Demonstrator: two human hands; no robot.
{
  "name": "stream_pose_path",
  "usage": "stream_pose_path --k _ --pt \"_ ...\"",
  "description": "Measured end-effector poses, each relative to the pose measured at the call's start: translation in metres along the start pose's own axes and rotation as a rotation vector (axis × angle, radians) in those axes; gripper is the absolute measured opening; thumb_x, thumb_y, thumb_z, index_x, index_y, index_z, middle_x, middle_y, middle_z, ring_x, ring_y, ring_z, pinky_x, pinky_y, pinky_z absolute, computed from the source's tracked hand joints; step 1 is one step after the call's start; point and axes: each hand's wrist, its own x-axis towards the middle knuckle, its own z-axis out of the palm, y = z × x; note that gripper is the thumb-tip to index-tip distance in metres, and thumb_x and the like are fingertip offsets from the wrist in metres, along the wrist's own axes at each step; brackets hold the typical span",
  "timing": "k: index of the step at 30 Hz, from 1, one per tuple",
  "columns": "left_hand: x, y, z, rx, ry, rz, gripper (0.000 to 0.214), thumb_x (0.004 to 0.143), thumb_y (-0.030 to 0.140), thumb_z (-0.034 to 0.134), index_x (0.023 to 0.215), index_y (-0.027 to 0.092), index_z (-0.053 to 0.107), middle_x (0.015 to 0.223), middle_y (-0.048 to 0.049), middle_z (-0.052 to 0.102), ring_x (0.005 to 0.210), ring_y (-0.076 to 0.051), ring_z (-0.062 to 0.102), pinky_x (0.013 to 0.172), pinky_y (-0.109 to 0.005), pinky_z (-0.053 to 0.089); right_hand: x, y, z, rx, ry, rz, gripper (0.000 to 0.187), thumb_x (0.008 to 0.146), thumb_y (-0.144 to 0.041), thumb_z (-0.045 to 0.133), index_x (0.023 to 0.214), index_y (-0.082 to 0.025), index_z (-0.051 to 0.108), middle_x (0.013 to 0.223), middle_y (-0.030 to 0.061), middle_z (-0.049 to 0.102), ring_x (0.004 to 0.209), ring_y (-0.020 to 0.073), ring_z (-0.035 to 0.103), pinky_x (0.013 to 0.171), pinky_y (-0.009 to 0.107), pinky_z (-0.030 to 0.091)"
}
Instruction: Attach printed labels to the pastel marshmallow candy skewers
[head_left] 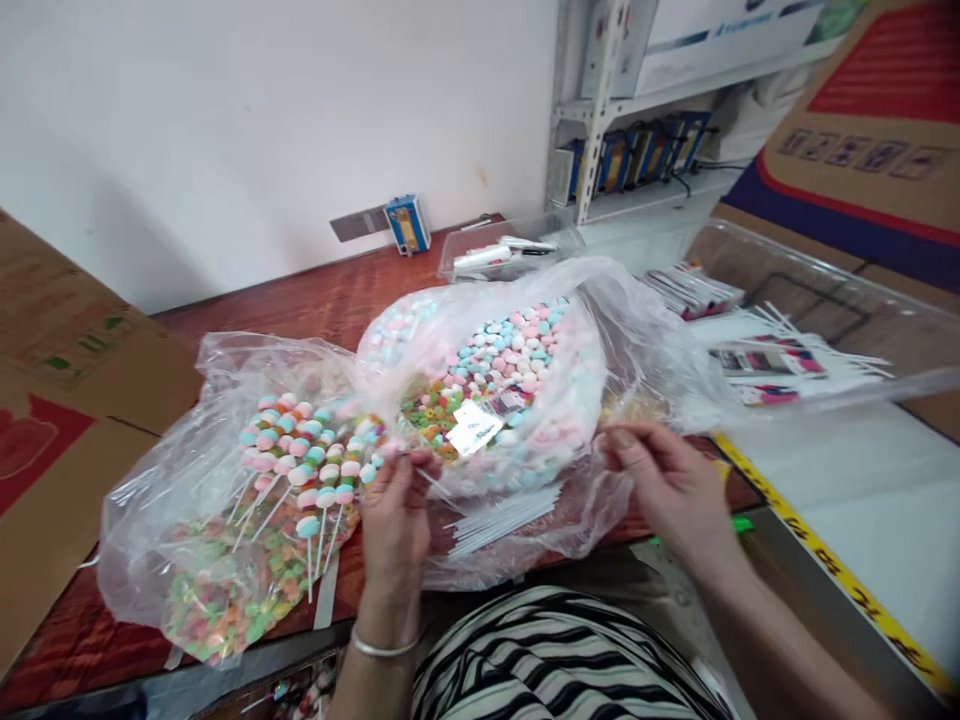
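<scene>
My left hand (397,505) is closed in a pinch around a thin white stick (439,484), which sticks out to the lower right. Pink and coloured candies lie right by its fingertips; whether they are on this stick is unclear. To its left, several candy skewers (300,450) with pastel and fruit-coloured pieces lie on a clear bag of gummy candies (232,590). My right hand (671,490) has thumb and fingers pressed together beside the plastic bag (615,490); what they hold is not visible. Between the hands, pastel candies (510,350) and ring-shaped gummies (427,412) fill an open bag.
White sticks (506,520) lie in front of the candy bag. Behind it stands a clear tray (510,250) with white items. A large clear bin (847,310) with sticks and packets is at right. Cardboard boxes (82,380) flank the table; a shelf (600,120) stands behind.
</scene>
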Motion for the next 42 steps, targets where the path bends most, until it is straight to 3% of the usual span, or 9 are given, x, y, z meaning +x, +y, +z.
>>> stream_pose_path --k 2,5,8,12,16,20,29,38,42 --pt "-0.002 0.011 -0.009 -0.015 -0.003 0.022 0.024 0.061 0.02 0.086 0.076 0.017 0.068 0.074 0.002 0.069 0.072 -0.013 0.067 0.072 -0.026 0.056 0.001 0.012 -0.035 -0.234 0.061 0.046 0.023 0.091 -0.04 0.053 0.089 -0.022 0.066 0.073 0.001 0.069 0.065 0.0175 0.063 0.063 0.027 0.047" --pt "-0.02 0.007 -0.016 -0.018 -0.187 -0.178 0.023 0.062 0.024 0.086 0.071 0.017 0.066 0.074 0.0021 0.067 0.066 -0.013 0.066 0.06 -0.024 0.057 -0.012 0.027 -0.059 -0.594 -0.153 0.118 0.027 0.089 -0.036 0.052 0.068 -0.022 0.063 0.062 0.0014 0.065 0.058 0.0184 0.059 0.057 0.027 0.041" --pt "-0.049 -0.019 -0.009 0.06 -0.53 -0.525 0.021 0.07 0.033 0.081 0.067 0.017 0.067 0.085 -0.0046 0.071 0.073 -0.021 0.069 0.06 -0.031 0.058 -0.026 0.028 -0.043 -0.557 -0.4 0.076 0.024 0.091 -0.026 0.045 0.079 -0.021 0.066 0.078 0.0034 0.071 0.069 0.0186 0.063 0.065 0.027 0.044" --pt "-0.063 -0.055 0.005 0.215 -0.756 -0.782 0.022 0.076 0.034 0.075 0.076 0.013 0.071 0.115 -0.0152 0.069 0.099 -0.032 0.068 0.087 -0.046 0.054 -0.025 0.016 -0.015 -0.471 -0.455 -0.029 0.023 0.091 -0.016 0.043 0.09 -0.02 0.066 0.09 0.0042 0.071 0.083 0.0179 0.064 0.074 0.027 0.046" --pt "-0.04 -0.064 0.0 0.265 -0.546 -0.654 0.019 0.075 0.032 0.077 0.073 0.014 0.07 0.125 -0.0135 0.066 0.125 -0.031 0.054 0.109 -0.046 0.038 -0.014 0.019 -0.022 -0.577 -0.43 -0.049 0.026 0.093 -0.016 0.047 0.111 -0.023 0.064 0.111 0.0016 0.07 0.101 0.0139 0.064 0.086 0.023 0.044" --pt "-0.017 -0.059 -0.009 0.13 -0.356 -0.505 0.025 0.071 0.037 0.08 0.073 0.016 0.069 0.133 -0.0099 0.061 0.129 -0.032 0.05 0.116 -0.049 0.027 -0.013 0.038 -0.03 -0.83 -0.359 0.056 0.017 0.093 -0.02 0.05 0.096 -0.02 0.067 0.099 0.0048 0.07 0.093 0.0198 0.066 0.075 0.027 0.046" --pt "-0.018 -0.067 -0.007 0.124 -0.289 -0.5 0.021 0.072 0.034 0.079 0.076 0.016 0.07 0.128 -0.0096 0.065 0.127 -0.03 0.053 0.117 -0.047 0.026 -0.011 0.054 -0.01 -1.138 -0.132 0.154 0.025 0.1 -0.026 0.04 0.1 -0.016 0.063 0.101 0.0096 0.062 0.069 0.0178 0.063 0.053 0.028 0.032" --pt "-0.02 -0.072 -0.011 0.175 -0.264 -0.491 0.022 0.068 0.033 0.081 0.072 0.015 0.07 0.123 -0.0112 0.068 0.127 -0.028 0.052 0.115 -0.041 0.03 0.002 0.062 -0.005 -1.233 -0.201 0.016 0.016 0.092 -0.013 0.049 0.083 -0.016 0.062 0.09 0.0072 0.062 0.077 0.0192 0.062 0.053 0.027 0.029" --pt "-0.023 -0.066 -0.008 0.24 -0.251 -0.489 0.026 0.068 0.038 0.081 0.075 0.016 0.068 0.102 -0.0085 0.073 0.098 -0.023 0.067 0.093 -0.035 0.05 -0.002 0.06 -0.009 -1.247 -0.183 -0.004 0.015 0.091 -0.011 0.049 0.084 -0.014 0.062 0.091 0.0095 0.065 0.079 0.0205 0.064 0.055 0.027 0.033"
